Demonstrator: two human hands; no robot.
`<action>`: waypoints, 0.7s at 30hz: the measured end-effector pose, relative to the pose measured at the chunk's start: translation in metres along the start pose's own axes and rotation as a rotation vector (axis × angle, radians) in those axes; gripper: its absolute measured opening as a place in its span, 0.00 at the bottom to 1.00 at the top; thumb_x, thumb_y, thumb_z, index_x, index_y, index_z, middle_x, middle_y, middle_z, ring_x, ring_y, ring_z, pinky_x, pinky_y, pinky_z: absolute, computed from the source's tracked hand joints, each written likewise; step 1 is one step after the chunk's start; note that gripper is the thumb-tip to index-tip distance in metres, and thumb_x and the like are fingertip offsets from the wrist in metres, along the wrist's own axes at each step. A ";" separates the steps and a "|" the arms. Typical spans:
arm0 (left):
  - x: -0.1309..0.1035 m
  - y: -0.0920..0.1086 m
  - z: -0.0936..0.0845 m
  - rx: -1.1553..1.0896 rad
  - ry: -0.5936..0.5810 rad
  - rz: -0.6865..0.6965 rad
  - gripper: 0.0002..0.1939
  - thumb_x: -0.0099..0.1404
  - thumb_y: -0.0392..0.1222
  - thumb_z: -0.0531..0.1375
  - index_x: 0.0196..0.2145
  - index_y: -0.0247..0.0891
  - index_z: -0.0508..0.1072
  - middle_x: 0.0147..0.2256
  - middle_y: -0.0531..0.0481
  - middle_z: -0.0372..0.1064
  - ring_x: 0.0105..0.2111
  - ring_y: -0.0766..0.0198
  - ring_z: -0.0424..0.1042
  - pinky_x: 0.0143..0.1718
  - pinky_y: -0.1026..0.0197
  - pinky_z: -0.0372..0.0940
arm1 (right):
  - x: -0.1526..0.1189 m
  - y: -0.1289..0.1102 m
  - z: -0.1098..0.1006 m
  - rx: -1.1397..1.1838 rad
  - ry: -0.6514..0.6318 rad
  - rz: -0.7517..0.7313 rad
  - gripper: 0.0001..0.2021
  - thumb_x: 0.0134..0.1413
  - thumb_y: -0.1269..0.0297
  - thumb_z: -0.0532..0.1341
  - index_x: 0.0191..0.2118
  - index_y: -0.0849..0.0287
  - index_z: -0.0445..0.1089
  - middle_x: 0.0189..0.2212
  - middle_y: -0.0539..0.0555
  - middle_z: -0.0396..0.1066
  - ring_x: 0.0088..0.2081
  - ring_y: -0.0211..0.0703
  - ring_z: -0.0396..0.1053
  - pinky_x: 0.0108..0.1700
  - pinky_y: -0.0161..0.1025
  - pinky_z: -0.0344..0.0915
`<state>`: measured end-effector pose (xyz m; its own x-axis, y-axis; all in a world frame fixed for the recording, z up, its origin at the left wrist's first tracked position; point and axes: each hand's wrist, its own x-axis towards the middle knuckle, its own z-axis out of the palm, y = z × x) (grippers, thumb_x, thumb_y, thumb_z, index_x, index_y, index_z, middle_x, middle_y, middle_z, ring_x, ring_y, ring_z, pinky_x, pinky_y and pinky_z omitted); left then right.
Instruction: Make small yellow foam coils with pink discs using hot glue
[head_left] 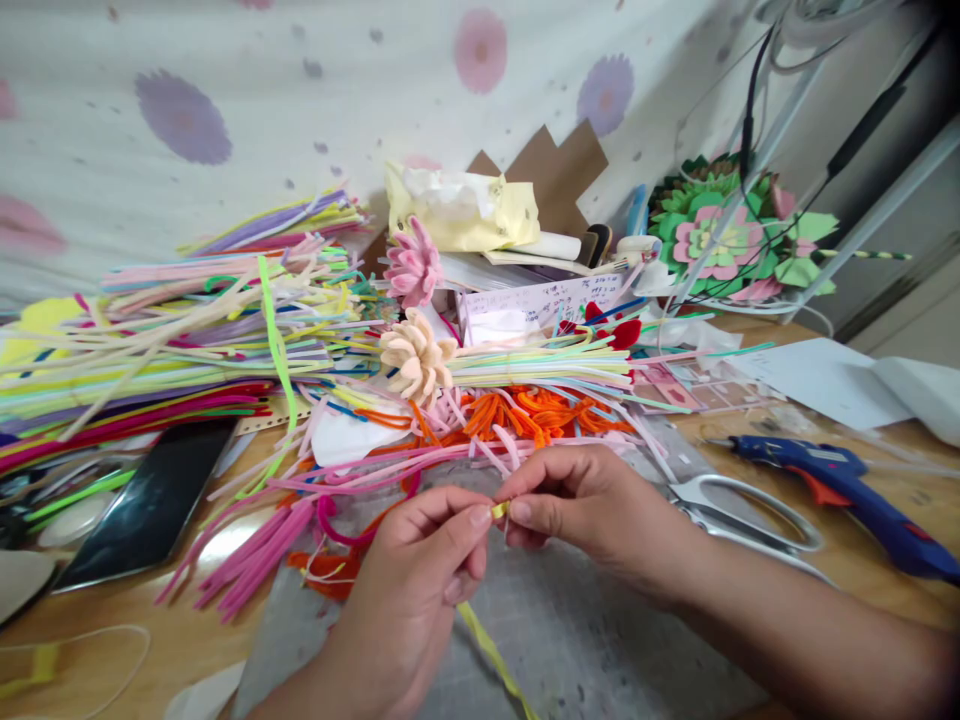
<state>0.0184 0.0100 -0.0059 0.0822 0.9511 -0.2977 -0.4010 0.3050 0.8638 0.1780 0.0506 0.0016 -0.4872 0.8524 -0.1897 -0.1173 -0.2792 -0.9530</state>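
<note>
Over the speckled grey mat point(600, 625), my left hand point(439, 545) and right hand point(581, 495) pinch a narrow yellow strip point(500, 510), partly hidden.

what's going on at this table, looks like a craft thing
A person's left hand and right hand pinch a small yellow piece between their fingertips, above a gray mat. A yellow strip hangs below the left hand; whether it joins the piece is hidden. Scissors and a blue glue gun lie to the right, and colorful fuzzy stems are heaped at the left.
</note>
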 end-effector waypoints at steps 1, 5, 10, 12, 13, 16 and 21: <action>0.000 0.000 0.000 0.004 0.000 -0.003 0.09 0.54 0.40 0.67 0.20 0.36 0.75 0.15 0.58 0.60 0.17 0.74 0.49 0.18 0.68 0.46 | 0.000 -0.001 0.000 -0.007 0.004 -0.002 0.16 0.39 0.54 0.71 0.27 0.64 0.74 0.18 0.48 0.71 0.22 0.31 0.65 0.28 0.31 0.62; 0.000 0.002 0.001 0.015 -0.002 -0.015 0.09 0.54 0.41 0.67 0.20 0.36 0.75 0.15 0.58 0.60 0.17 0.74 0.49 0.18 0.69 0.46 | -0.002 -0.004 0.001 -0.019 -0.007 0.015 0.14 0.42 0.56 0.70 0.26 0.64 0.74 0.19 0.48 0.71 0.23 0.31 0.67 0.28 0.31 0.63; -0.002 0.004 0.001 0.042 0.008 0.010 0.08 0.54 0.40 0.66 0.20 0.36 0.75 0.15 0.58 0.60 0.17 0.74 0.50 0.18 0.69 0.47 | -0.002 -0.005 0.001 0.003 -0.026 0.030 0.12 0.44 0.57 0.69 0.27 0.63 0.75 0.20 0.48 0.72 0.24 0.32 0.68 0.30 0.32 0.65; -0.002 0.003 0.001 0.069 0.011 0.030 0.08 0.54 0.39 0.66 0.21 0.36 0.75 0.15 0.58 0.60 0.17 0.73 0.51 0.19 0.69 0.48 | -0.003 -0.005 0.000 -0.009 -0.020 0.022 0.11 0.44 0.58 0.69 0.27 0.62 0.74 0.20 0.48 0.71 0.24 0.32 0.68 0.30 0.32 0.65; -0.002 0.002 0.001 0.084 0.015 0.040 0.07 0.54 0.39 0.65 0.21 0.36 0.76 0.15 0.58 0.60 0.17 0.73 0.51 0.19 0.69 0.48 | -0.003 -0.004 0.000 -0.018 -0.016 0.018 0.11 0.45 0.59 0.69 0.27 0.62 0.74 0.20 0.48 0.71 0.24 0.32 0.68 0.30 0.32 0.65; -0.001 0.001 0.002 0.123 0.028 0.054 0.06 0.55 0.38 0.65 0.21 0.37 0.76 0.15 0.58 0.61 0.17 0.74 0.51 0.19 0.69 0.49 | -0.004 -0.004 -0.001 -0.042 0.002 0.015 0.10 0.44 0.61 0.69 0.26 0.63 0.73 0.18 0.47 0.70 0.23 0.32 0.67 0.29 0.32 0.64; -0.002 0.002 0.003 0.143 0.029 0.049 0.05 0.54 0.38 0.65 0.22 0.37 0.77 0.15 0.57 0.62 0.16 0.74 0.52 0.19 0.69 0.50 | -0.004 -0.003 -0.001 -0.025 0.021 0.011 0.11 0.40 0.61 0.72 0.24 0.63 0.72 0.17 0.47 0.70 0.22 0.32 0.66 0.28 0.31 0.64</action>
<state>0.0207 0.0090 -0.0026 0.0388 0.9640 -0.2632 -0.2696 0.2638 0.9261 0.1814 0.0484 0.0051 -0.4703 0.8584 -0.2048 -0.0905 -0.2777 -0.9564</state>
